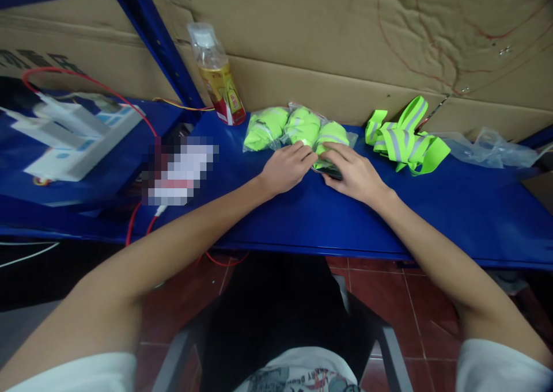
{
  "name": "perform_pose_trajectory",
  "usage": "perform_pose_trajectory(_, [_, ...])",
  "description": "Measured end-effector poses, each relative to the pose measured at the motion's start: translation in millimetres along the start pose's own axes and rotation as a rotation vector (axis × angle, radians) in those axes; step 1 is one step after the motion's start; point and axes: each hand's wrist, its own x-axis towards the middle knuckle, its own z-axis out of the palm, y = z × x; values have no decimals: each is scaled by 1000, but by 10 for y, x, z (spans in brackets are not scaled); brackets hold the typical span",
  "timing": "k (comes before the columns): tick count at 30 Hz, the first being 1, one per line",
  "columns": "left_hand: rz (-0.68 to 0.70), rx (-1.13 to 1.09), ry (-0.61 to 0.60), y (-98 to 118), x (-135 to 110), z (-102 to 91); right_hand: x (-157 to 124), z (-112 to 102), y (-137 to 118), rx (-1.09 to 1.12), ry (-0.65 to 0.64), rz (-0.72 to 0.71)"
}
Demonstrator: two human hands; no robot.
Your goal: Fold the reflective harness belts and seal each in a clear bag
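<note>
Three clear plastic bags with neon-yellow reflective straps folded inside lie in a row on the blue table: a left bag (265, 128), a middle bag (303, 122) and a right bag (332, 132). My right hand (358, 174) is closed round the right bag, fingers over its top and thumb at the near side. Something dark shows under that hand, partly hidden. With curled, pinched fingers, my left hand (288, 167) grips the left edge of the same bag, in front of the middle one. A loose neon-yellow reflective strap (404, 141) lies in folds to the right.
A bottle (222, 87) with a red and yellow label stands behind the bags. At left are a white power strip (82, 144), red cables and a blurred-out object (181, 170). Crumpled clear plastic (492, 149) lies far right. Cardboard (302, 41) lines the back.
</note>
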Motion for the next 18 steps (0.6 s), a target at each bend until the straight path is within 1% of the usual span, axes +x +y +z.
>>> perform_pose_trajectory(4, [41,-6,-7,-10,-3,35,-4,-33,-8,23,14,20])
perform_pose_trajectory(9, [53,-2,-60,-23,1,55,6,-70,-14,6,-15,25])
perform_pose_trajectory(12, [12,-49,-65,-20,2,65,8,-76,8,19,-39,12])
perform_pose_trajectory(15, [-57,-108,-90,-33,-4,92,-1,-72,45,37,-43,-38])
perform_pose_trajectory(18, [-132,-216,-94,-70,-18,139,-8,-76,75,27,-57,-81])
